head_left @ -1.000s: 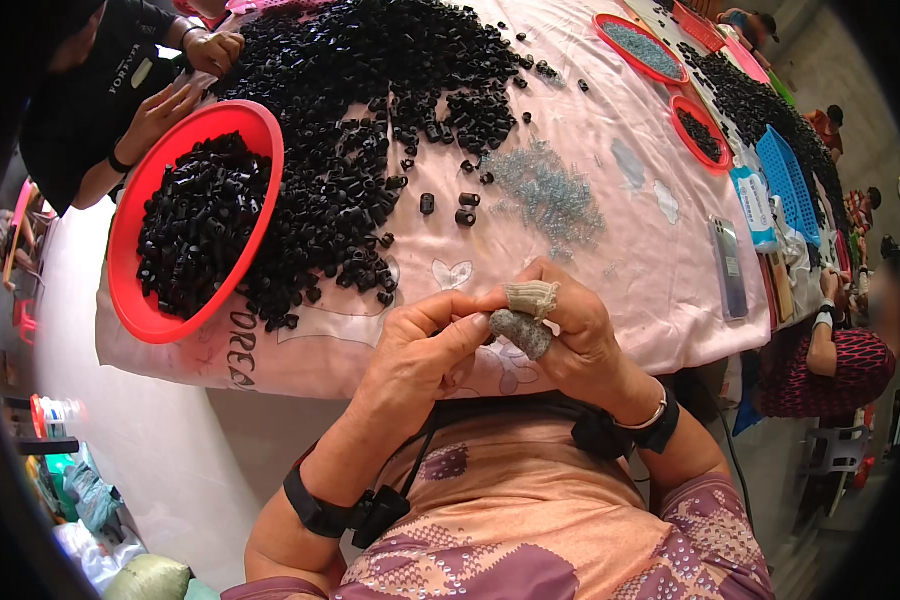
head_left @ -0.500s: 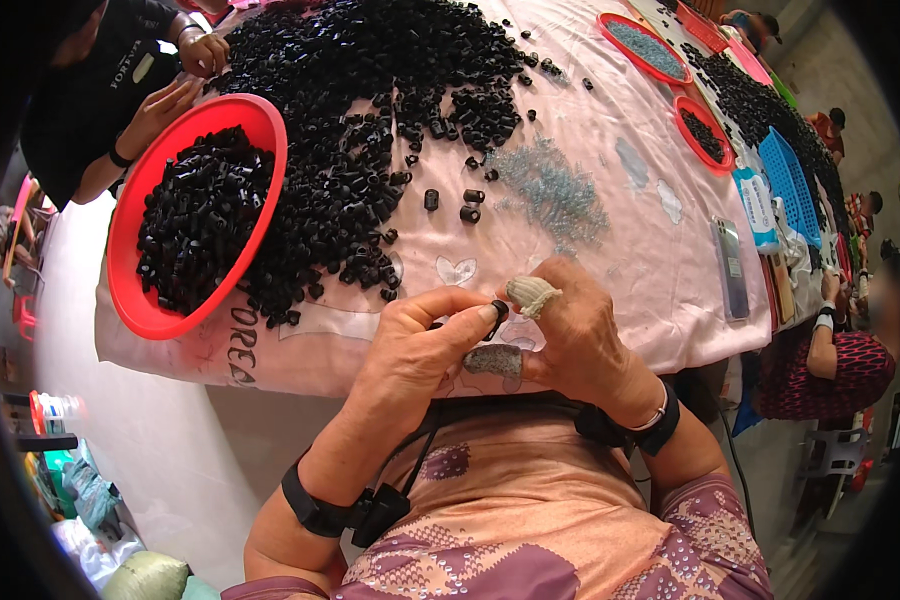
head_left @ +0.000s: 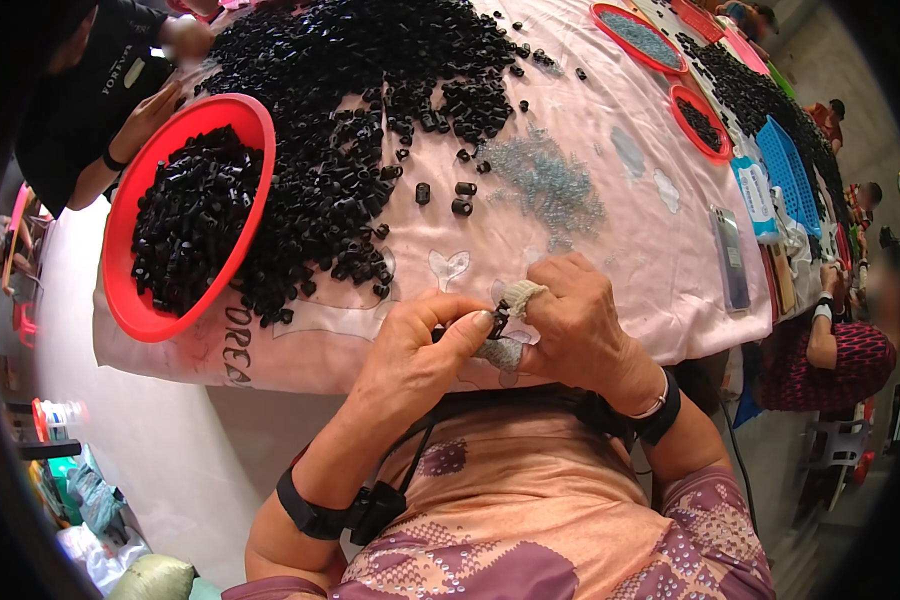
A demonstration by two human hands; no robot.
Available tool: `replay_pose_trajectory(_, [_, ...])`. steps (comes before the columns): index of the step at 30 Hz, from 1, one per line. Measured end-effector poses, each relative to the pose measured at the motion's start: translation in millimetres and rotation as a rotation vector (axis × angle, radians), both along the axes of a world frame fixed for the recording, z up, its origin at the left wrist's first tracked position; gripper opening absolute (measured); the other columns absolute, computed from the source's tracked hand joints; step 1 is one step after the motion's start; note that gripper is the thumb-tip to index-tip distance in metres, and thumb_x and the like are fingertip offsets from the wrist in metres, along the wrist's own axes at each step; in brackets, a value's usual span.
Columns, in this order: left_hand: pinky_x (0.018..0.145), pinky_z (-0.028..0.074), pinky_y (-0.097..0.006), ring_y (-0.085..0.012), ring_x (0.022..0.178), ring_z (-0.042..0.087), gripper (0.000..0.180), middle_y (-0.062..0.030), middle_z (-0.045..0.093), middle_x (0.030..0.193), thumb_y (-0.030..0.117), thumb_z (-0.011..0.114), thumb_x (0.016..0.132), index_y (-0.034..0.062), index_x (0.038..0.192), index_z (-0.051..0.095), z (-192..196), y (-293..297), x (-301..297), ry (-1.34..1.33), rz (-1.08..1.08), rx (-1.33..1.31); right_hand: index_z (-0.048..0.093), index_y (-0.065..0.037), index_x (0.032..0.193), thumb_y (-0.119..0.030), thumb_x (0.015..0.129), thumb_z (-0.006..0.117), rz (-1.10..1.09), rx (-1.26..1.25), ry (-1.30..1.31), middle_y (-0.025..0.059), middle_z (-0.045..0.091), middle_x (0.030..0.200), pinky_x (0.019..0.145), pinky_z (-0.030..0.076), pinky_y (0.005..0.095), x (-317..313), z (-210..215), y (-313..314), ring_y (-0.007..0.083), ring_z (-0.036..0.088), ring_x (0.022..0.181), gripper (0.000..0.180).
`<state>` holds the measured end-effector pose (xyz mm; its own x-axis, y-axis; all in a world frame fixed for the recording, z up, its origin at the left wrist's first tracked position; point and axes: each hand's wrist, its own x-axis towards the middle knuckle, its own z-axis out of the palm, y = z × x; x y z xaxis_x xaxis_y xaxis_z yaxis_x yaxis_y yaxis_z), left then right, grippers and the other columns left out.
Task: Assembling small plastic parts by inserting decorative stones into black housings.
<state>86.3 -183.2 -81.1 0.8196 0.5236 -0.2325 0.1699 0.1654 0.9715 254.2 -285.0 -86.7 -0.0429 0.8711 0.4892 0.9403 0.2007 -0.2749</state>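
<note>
Near the table's front edge, my left hand [head_left: 410,350] pinches a small black plastic part [head_left: 499,321] between thumb and forefinger. My right hand [head_left: 585,325] closes on the same part from the other side, with its forefinger and thumb in cloth finger covers. A cream ribbed cover [head_left: 522,297] is on the forefinger and a grey speckled cover [head_left: 501,352] on the thumb. Fingers hide most of the part. Beyond my hands, a few loose black parts [head_left: 462,207] lie beside a scatter of tiny clear-blue pieces [head_left: 550,190] on the pink cloth [head_left: 630,300].
A big heap of black parts [head_left: 320,150] covers the table's left and far side. A red basin [head_left: 260,190] of such parts stands at left, beside a co-worker's hand [head_left: 155,105]. At right are a phone [head_left: 730,258], a blue basket [head_left: 788,180] and small red trays [head_left: 722,150].
My right forefinger and thumb have come closer together, in against the black part, and the part now shows more upright. My left hand keeps its pinch. The whole view has shifted slightly.
</note>
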Motion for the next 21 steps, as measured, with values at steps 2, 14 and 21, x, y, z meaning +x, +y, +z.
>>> replay_pose_trajectory(2, [0.057,0.035,-0.018,-0.0019,0.068,0.044,0.022,0.005,0.056,0.08,0.018,0.061,0.092,-0.002,0.095,0.068,4.2,2.2,-1.7,0.037,-0.043,-0.017,0.057,-0.006,0.065,-0.031,0.058,0.074,-0.003,0.012,0.005,0.0074,0.051,0.068,0.062,0.041,0.0376,2.1,-0.8,-0.4,0.026,0.055,0.064,0.031])
replay_pose_trajectory(14, [0.048,0.029,-0.02,-0.0036,0.059,0.039,0.021,0.0035,0.046,0.077,0.018,0.064,0.09,-0.0032,0.092,0.068,-3.1,-0.7,-0.1,-0.017,-0.067,-0.067,0.05,-0.007,0.061,-0.031,0.062,0.072,0.129,0.034,0.033,0.0063,0.05,0.063,0.058,0.04,0.0363,2.3,-0.4,1.0,0.025,0.054,0.057,0.032])
replay_pose_trajectory(21, [0.069,0.04,-0.025,-0.0111,0.075,0.048,0.018,-0.0032,0.055,0.077,0.014,0.063,0.086,-0.0022,0.09,0.069,-3.6,-0.5,-0.1,-0.003,-0.059,0.007,0.05,-0.007,0.061,-0.028,0.062,0.071,0.165,0.022,0.086,0.0064,0.05,0.062,0.056,0.04,0.0366,-1.0,-8.1,0.6,0.0247,0.053,0.056,0.03])
